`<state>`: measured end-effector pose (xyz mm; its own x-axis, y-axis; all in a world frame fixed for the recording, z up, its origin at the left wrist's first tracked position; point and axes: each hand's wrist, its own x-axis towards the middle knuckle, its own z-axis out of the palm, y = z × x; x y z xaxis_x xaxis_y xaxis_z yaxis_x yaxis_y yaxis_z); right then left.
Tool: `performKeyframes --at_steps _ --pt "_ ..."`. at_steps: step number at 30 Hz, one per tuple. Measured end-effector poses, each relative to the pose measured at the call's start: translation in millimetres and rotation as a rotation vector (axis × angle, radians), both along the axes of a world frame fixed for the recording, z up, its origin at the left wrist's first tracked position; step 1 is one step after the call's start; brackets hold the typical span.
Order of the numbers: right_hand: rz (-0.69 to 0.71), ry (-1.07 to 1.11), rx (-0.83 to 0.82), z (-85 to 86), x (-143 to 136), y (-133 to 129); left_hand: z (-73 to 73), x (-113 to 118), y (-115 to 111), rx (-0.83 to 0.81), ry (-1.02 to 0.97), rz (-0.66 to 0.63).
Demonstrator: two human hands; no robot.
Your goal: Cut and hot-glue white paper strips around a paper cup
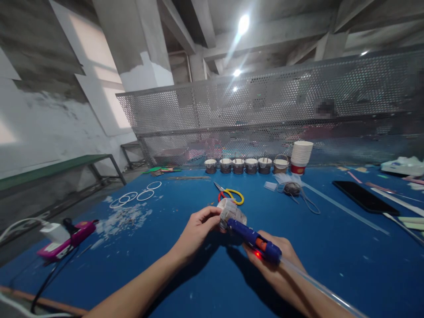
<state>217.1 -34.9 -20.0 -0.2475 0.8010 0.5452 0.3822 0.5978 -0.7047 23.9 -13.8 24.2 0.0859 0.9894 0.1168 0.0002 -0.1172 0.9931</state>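
Note:
My left hand is closed on a small paper cup wrapped in greyish material, tilted on its side with its opening towards the upper left. In my right hand is a blue glue gun with an orange part and a lit red light. A long clear glue stick sticks out of its back end. The gun's nozzle is at the cup's side; whether it touches cannot be made out. Just beyond the cup lie scissors with yellow and red handles.
Several wrapped cups line the table's back edge beside a stack of paper cups. Grey cord and a black phone lie right. White rings and a pink power strip with cables are left. A perforated metal screen stands behind.

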Motion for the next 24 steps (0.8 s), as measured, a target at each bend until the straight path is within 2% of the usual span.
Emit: performKeyframes --at_steps 6,11,14,20,24 --pt "-0.031 0.026 0.07 3.6 1 3 -2.2 -1 1 -0.007 0.001 -0.014" --pt "-0.01 0.025 0.123 -2.3 -1 3 -2.3 -2 1 0.009 0.027 -0.009" --pt "0.007 0.021 0.074 -2.0 -1 1 -2.2 -2 1 0.014 0.033 -0.003" --pt "0.01 0.059 -0.118 17.0 3 -1 -1.8 -1 1 -0.01 -0.039 0.006" --pt "-0.008 0.142 -0.213 21.1 5 -2 -2.2 -2 4 -0.014 -0.073 0.018"
